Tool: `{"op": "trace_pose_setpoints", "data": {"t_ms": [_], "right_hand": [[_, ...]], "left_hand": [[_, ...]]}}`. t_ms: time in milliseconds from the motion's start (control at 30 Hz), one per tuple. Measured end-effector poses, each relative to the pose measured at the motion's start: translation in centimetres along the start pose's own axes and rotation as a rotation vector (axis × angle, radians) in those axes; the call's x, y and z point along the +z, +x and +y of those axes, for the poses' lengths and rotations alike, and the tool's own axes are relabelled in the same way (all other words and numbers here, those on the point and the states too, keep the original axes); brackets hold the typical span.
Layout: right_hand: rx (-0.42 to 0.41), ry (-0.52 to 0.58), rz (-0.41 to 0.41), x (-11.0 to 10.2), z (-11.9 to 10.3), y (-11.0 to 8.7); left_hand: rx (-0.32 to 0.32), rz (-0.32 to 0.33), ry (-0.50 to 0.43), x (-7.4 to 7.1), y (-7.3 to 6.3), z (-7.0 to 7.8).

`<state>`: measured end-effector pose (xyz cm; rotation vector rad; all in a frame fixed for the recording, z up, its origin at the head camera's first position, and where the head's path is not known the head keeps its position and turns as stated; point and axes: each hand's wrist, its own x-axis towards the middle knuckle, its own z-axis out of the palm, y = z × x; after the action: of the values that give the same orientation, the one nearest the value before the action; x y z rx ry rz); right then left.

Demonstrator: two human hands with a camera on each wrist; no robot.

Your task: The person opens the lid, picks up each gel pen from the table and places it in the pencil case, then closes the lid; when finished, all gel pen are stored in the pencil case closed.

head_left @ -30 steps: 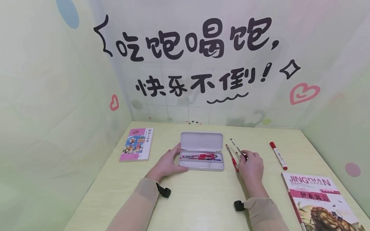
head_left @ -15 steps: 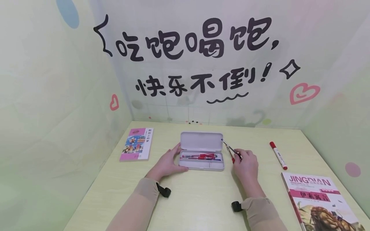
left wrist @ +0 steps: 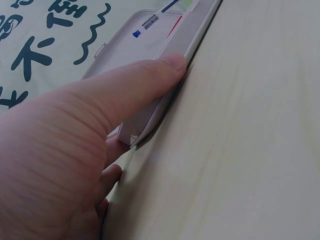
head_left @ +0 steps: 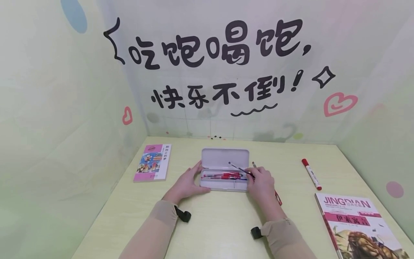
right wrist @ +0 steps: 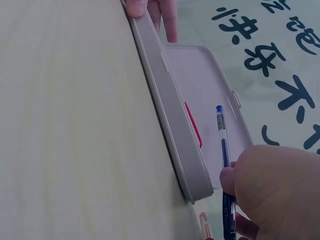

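Note:
A pale lilac pencil case (head_left: 225, 158) stands with its lid raised on the table, several red pens (head_left: 223, 176) in its back compartment. My left hand (head_left: 185, 185) grips the case's left end, thumb (left wrist: 172, 62) on the front wall and other fingers round the side and back. My right hand (head_left: 261, 185) pinches a blue pen (right wrist: 223, 137) over the case's right end. The pen is tilted, its blue end pointing up and left towards the lid. A red pen (head_left: 278, 198) on the table is partly hidden under my right hand, and a pen tip (head_left: 253, 164) shows behind it.
A pink-and-white book (head_left: 152, 163) lies at the back left. On the right are a marker with a red cap (head_left: 311, 174) and a larger magazine-like book (head_left: 359, 223). Printed fabric walls (head_left: 223, 122) border the table (head_left: 220, 223) at the back and sides.
My right hand has lifted the blue pen from among the loose pens and carried it left to the pencil case. The left hand has kept its hold on the case.

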<state>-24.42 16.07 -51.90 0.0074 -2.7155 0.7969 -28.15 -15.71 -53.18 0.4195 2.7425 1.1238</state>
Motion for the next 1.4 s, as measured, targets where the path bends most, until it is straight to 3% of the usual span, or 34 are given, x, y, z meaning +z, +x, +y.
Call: {"op": "trace_pose_setpoints", "data": {"t_ms": [433, 1000, 1400], "right_hand": [[-0.067, -0.039, -0.014, 1.5, -1.7, 0.1], [-0.201, -0.001, 0.001, 3.4, -3.5, 0.1], [-0.156, -0.013, -0.053, 3.2, -4.3, -0.2]], "left_hand": [[0.011, -0.004, -0.004, 0.2, 0.3, -0.5], [0.030, -0.001, 0.004, 0.1, 0.2, -0.3], [0.026, -0.001, 0.015, 0.1, 0.2, -0.4]]}}
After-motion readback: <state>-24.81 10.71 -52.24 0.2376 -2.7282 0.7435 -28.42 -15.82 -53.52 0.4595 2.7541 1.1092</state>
